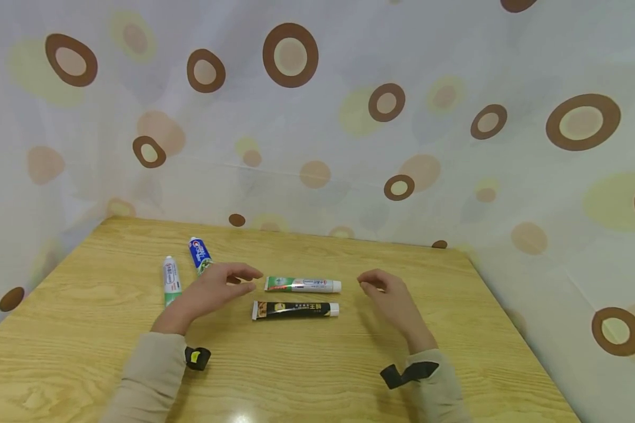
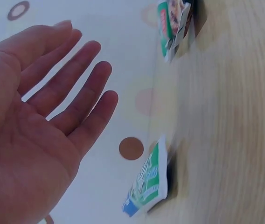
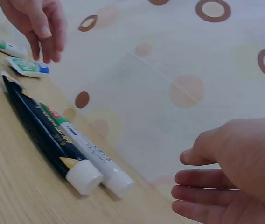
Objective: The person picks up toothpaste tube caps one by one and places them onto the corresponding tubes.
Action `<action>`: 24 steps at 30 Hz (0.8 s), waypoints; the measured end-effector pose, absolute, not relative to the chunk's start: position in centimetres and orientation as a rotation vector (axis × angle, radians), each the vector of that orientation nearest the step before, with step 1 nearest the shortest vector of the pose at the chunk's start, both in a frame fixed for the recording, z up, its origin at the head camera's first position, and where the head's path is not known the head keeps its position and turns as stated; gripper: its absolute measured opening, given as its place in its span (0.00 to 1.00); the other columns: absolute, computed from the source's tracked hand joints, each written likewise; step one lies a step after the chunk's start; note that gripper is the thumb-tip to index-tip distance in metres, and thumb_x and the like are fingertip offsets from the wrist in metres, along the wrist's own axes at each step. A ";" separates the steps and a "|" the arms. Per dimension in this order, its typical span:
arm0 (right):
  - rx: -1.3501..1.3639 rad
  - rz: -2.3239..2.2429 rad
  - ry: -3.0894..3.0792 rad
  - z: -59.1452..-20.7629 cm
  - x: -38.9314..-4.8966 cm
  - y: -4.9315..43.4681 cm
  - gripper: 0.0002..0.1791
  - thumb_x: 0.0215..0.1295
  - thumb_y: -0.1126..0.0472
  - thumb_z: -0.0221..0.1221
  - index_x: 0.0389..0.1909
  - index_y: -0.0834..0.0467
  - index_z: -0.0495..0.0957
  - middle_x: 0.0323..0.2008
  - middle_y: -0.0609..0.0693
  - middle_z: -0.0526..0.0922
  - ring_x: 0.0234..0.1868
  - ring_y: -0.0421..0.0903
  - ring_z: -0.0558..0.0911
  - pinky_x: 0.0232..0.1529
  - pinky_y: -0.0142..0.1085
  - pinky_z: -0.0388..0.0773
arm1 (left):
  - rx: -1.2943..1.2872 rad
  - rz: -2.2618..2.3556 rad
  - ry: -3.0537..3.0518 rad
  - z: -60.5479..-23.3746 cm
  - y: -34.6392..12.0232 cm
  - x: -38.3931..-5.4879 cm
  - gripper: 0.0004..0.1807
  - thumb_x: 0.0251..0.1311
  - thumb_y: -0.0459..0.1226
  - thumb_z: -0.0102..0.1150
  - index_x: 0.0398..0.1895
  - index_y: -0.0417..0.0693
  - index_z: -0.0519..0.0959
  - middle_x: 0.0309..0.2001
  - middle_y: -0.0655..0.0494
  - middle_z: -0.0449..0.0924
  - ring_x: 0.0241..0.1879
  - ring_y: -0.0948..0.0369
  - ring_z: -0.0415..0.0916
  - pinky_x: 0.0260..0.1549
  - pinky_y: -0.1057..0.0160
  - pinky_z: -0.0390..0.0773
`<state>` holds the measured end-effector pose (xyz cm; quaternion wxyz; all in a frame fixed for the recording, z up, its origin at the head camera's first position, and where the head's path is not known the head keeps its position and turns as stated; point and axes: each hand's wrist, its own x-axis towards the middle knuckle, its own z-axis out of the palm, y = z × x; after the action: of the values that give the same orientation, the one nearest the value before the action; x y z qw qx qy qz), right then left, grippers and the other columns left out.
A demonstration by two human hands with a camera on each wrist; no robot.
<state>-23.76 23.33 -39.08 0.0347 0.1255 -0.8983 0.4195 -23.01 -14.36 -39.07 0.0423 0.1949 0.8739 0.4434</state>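
Observation:
A green-and-silver toothpaste tube (image 1: 303,285) lies on the wooden table, its white cap toward the right. Just in front of it, roughly parallel, is a black toothpaste tube (image 1: 295,309). My left hand (image 1: 214,289) hovers off their left ends with nothing in it, its fingers loosely spread in the left wrist view. To the right of the caps, my right hand (image 1: 394,298) is raised, also holding nothing, fingers slightly bent. Behind the left hand lies a blue-and-green toothpaste tube (image 1: 200,254), partly hidden by it. Another silver-and-green tube (image 1: 171,279) lies farther left, its lower end near the left forearm.
The wooden table (image 1: 402,335) meets a white curtain (image 1: 317,117) with brown and beige circles at its back and sides. Dark straps (image 1: 410,373) circle the wrists over beige sleeves (image 1: 150,370).

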 end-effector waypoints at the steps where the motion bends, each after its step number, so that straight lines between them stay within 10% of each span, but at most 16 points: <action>1: 0.358 1.285 -2.747 -39.0 -23.8 23.7 0.12 0.75 0.61 0.53 0.51 0.59 0.80 0.52 0.58 0.83 0.55 0.52 0.81 0.55 0.46 0.78 | 0.593 1.356 2.696 -39.0 -14.7 -23.0 0.16 0.70 0.43 0.57 0.58 0.54 0.81 0.57 0.52 0.81 0.55 0.52 0.78 0.53 0.51 0.78; 24: 0.042 1.142 -2.979 -38.6 -22.9 29.6 0.24 0.70 0.63 0.53 0.63 0.70 0.67 0.60 0.73 0.71 0.60 0.68 0.73 0.54 0.56 0.75 | 0.086 1.253 2.949 -38.3 -20.8 -22.3 0.23 0.72 0.39 0.49 0.68 0.43 0.69 0.67 0.36 0.68 0.65 0.38 0.65 0.58 0.37 0.69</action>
<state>-22.93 29.63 -38.63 -0.0243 0.0132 -0.9334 0.3578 -22.29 -20.80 -38.34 -0.0319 0.0268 0.9196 0.3906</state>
